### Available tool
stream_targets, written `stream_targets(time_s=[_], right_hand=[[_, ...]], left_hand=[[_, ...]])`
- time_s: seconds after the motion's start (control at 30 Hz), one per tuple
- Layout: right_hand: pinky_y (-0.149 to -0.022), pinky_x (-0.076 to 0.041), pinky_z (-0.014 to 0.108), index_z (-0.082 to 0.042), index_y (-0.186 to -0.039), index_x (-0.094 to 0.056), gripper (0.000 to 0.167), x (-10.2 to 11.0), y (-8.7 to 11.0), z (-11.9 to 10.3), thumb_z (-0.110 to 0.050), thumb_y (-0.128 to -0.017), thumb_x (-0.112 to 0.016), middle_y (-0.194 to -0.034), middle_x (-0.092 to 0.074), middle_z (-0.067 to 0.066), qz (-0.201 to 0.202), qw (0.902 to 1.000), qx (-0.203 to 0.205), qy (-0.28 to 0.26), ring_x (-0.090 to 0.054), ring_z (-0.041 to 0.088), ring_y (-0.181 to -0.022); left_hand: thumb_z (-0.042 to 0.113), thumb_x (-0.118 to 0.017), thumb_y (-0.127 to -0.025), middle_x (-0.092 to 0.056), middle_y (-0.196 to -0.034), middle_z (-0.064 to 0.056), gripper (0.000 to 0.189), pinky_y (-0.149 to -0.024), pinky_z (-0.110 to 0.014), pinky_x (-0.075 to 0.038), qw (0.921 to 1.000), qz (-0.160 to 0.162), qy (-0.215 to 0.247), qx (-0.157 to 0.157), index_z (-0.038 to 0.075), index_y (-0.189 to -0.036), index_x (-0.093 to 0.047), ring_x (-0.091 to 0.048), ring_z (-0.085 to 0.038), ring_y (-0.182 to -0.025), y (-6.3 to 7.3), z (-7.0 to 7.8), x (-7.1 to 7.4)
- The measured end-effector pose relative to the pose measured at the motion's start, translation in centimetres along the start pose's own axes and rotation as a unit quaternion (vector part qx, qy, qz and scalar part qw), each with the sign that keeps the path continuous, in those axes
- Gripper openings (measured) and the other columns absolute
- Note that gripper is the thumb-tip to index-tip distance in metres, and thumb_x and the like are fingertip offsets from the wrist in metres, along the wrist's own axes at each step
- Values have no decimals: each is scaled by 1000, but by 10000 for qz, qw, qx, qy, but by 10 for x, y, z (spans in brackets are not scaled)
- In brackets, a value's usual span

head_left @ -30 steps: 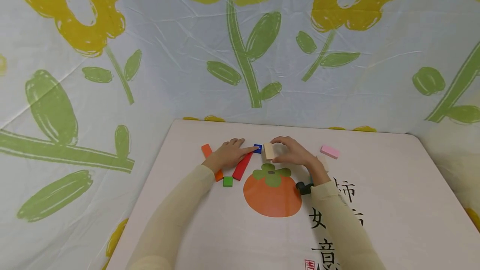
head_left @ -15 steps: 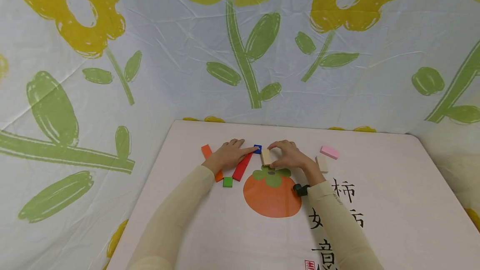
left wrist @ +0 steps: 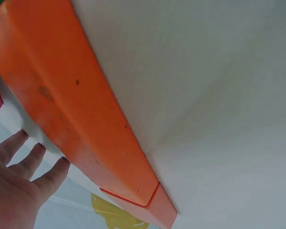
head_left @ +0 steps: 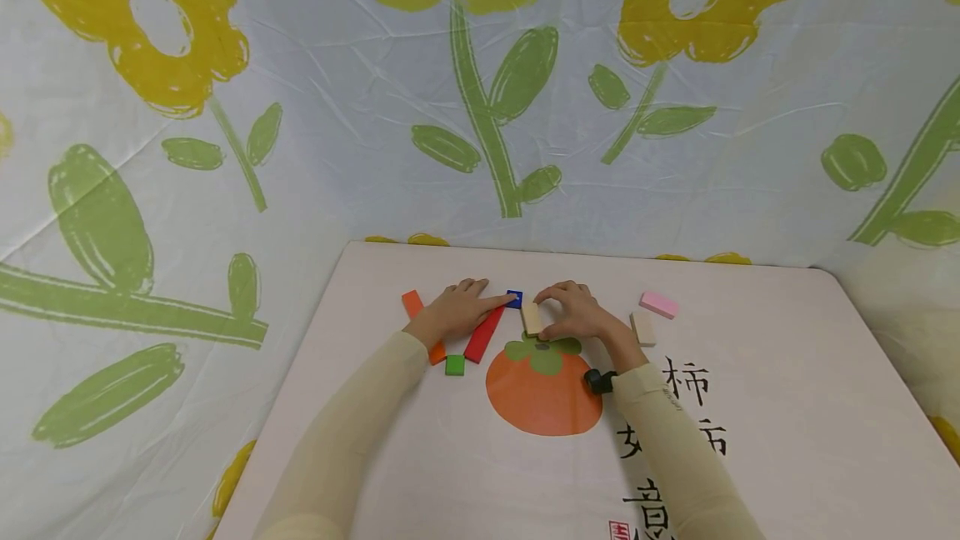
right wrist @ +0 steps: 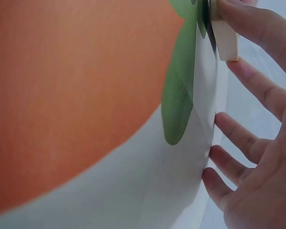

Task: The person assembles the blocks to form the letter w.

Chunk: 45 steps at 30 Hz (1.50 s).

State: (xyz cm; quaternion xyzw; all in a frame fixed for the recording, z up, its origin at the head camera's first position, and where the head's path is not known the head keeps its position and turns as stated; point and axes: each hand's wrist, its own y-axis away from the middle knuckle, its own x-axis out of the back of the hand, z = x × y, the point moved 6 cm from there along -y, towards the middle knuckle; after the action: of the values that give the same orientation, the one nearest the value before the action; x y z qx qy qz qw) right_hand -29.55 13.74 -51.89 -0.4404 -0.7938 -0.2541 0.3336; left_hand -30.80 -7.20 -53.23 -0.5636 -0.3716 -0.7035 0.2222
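My left hand (head_left: pixel 456 310) lies over the table, its forefinger stretched out onto a small blue block (head_left: pixel 514 299). Spread fingers of that hand also show in the left wrist view. Just right of the blue block, my right hand (head_left: pixel 576 312) pinches a plain wooden block (head_left: pixel 531 319) between thumb and forefinger; the other fingertips reach the table. A long red block (head_left: pixel 484 335) slants down from the blue one. An orange block (left wrist: pixel 81 105) runs partly beneath my left wrist, with a paler orange block (left wrist: pixel 157 210) at its end.
A green block (head_left: pixel 454 365) lies left of the printed persimmon (head_left: pixel 543 394). Beyond my right wrist are another plain wooden block (head_left: pixel 642 329) and a pink block (head_left: pixel 659 304). A flowered cloth (head_left: pixel 315 148) hangs behind the table.
My right hand has brought the wooden block slightly left and toward me, nearer the red block's upper end. My left hand has stayed on the blue block.
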Motion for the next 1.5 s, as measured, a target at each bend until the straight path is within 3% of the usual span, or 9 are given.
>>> stream_targets(time_s=[0.43, 0.93, 1.5], right_hand=[[-99, -29, 70, -17, -126, -66, 55, 0, 0, -1, -30, -77, -87, -143, -43, 23, 10, 9995, -166, 266, -32, 50, -128], [-99, -30, 70, -16, -125, -66, 54, 0, -1, -4, -28, -77, -87, -142, -42, 24, -65, 9994, -186, 295, -32, 49, -127], [-99, -30, 70, -16, -126, -66, 56, 0, 0, -6, -29, -76, -87, -142, -43, 24, -84, 9988, -212, 443, -33, 51, -128]], left_hand=[[32, -38, -110, -27, -160, -15, 52, -112, -55, -31, 10000, 39, 38, -76, 41, -159, -23, -29, -37, -144, 4, 1, 6], [34, -37, -110, -27, -161, -13, 53, -112, -54, -32, 10000, -63, 48, -14, 45, -159, -20, -28, -36, -144, 2, 0, 5], [33, -37, -110, -26, -162, -13, 50, -113, -57, -27, 9982, -205, 547, 160, 44, -158, -26, -26, -37, -145, -2, -1, 4]])
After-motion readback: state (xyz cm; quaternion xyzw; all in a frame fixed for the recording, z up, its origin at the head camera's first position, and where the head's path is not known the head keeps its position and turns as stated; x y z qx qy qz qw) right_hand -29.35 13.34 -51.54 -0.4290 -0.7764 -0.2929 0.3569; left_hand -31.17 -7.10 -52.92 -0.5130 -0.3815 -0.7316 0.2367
